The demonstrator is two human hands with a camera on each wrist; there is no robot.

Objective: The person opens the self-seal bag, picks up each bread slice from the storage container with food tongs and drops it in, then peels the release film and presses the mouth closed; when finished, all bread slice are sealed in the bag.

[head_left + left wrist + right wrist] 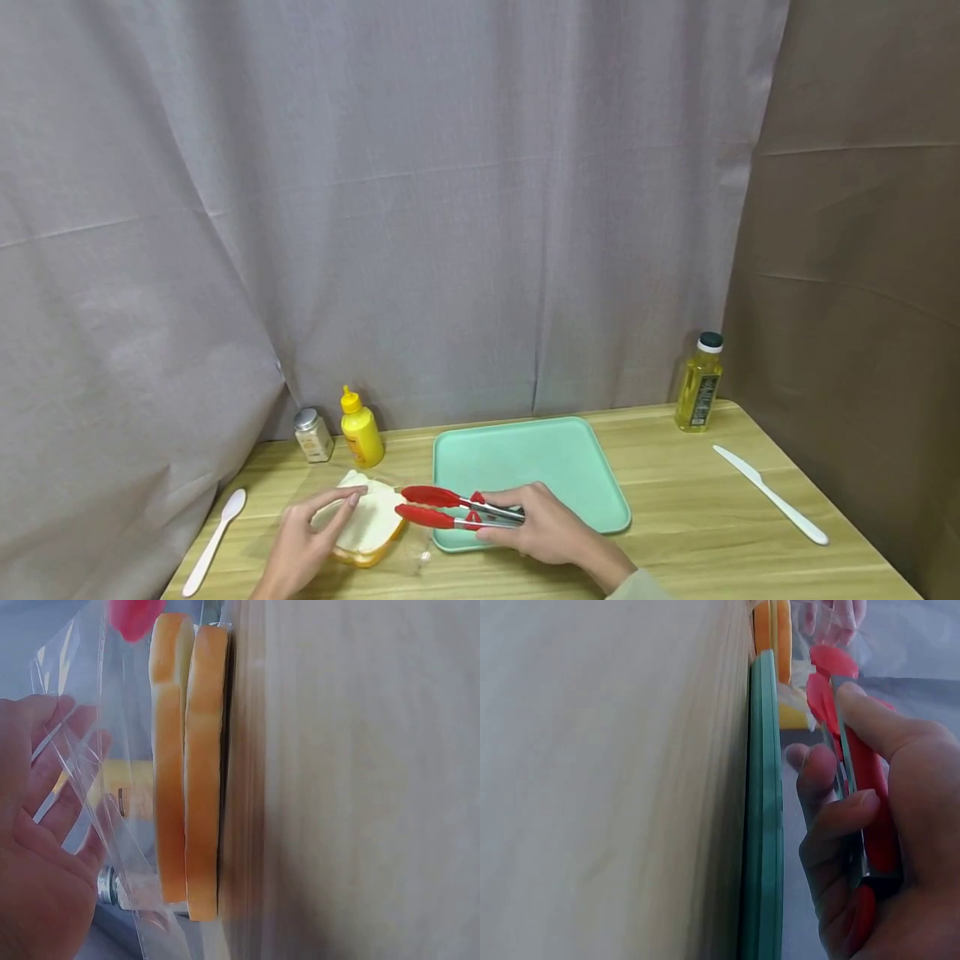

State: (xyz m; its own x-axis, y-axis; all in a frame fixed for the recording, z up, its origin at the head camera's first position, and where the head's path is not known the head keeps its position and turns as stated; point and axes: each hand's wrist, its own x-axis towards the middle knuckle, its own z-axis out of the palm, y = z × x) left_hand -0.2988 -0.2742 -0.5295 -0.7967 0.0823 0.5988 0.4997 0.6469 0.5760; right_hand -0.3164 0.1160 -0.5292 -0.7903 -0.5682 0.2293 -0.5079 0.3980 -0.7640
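Note:
Two slices of bread lie stacked in a clear plastic bag on the table, left of the green tray. With thumb and fingertips, my left hand pinches the bag's raised upper film over the bread. My right hand grips red-tipped tongs around their handles, above the tray's near left part. The tongs' red heads point left, at the right edge of the bread. They stand slightly apart, with nothing seen between them.
A yellow squeeze bottle and a small shaker jar stand behind the bread. A white spoon lies at far left. On the right are an oil bottle and a white knife. Grey curtain hangs behind the table.

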